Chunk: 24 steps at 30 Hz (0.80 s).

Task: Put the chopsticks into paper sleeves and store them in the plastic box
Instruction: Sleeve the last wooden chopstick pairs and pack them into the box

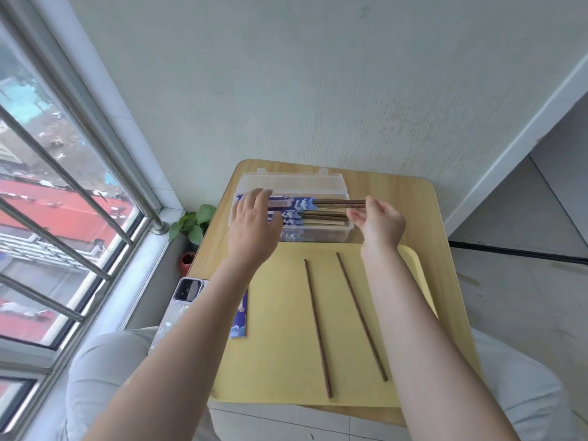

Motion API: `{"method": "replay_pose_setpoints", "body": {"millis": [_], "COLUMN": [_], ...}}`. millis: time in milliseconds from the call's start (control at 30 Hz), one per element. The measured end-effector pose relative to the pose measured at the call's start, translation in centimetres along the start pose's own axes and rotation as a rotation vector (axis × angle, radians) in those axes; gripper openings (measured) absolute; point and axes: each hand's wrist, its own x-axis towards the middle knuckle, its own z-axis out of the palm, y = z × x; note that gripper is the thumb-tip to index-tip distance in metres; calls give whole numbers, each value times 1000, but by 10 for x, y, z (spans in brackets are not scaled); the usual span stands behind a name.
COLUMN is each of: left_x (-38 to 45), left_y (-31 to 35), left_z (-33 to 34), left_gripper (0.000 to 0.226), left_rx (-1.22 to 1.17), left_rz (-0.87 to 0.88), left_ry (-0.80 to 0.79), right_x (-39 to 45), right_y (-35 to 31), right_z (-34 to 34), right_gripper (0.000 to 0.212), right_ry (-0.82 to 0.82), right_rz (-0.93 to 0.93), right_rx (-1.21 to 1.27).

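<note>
A sleeved pair of chopsticks [318, 203] was held over the plastic box [345, 232], mid-frame: pinched by the right hand [380, 222], touched by the flat, open-fingered left hand [254, 222].

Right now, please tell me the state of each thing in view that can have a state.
plastic box: open, holds sleeved chopsticks
top sleeved pair: over the box, right hand at its bare ends
left hand: open, over the sleeves
two loose chopsticks: unsleeved, apart on the tray
spare paper sleeve: flat, partly hidden by arm
</note>
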Motion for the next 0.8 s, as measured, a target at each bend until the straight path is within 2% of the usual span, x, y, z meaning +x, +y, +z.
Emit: {"method": "replay_pose_setpoints", "body": {"millis": [167,333,433,533,633,733,800], "left_x": [8,13,12,10,10,11,12], "left_y": [-16,-27,-31,-30,-27,-23,-21], "left_z": [19,31,35,38,39,38,37], "left_gripper": [59,60,60,61,67,70,72], "left_rx": [131,206,266,326,350,362,381], "left_rz": [-30,-40,-38,-48,-72,-88,-97], "left_ry": [-212,-240,-228,-267,-306,-329,-340], "right_x": [22,29,32,31,23,13,9], "right_y": [14,26,29,32,37,44,49], "right_z": [21,30,27,25,21,16,15], "right_gripper": [19,21,30,36,34,26,31], "right_ry": [45,-53,-99,-133,-206,-248,-283], "right_rz": [30,14,-122,-366,-604,-660,-632], "right_rx": [-51,-299,-547,-836,-1130,-1348,-1460]}}
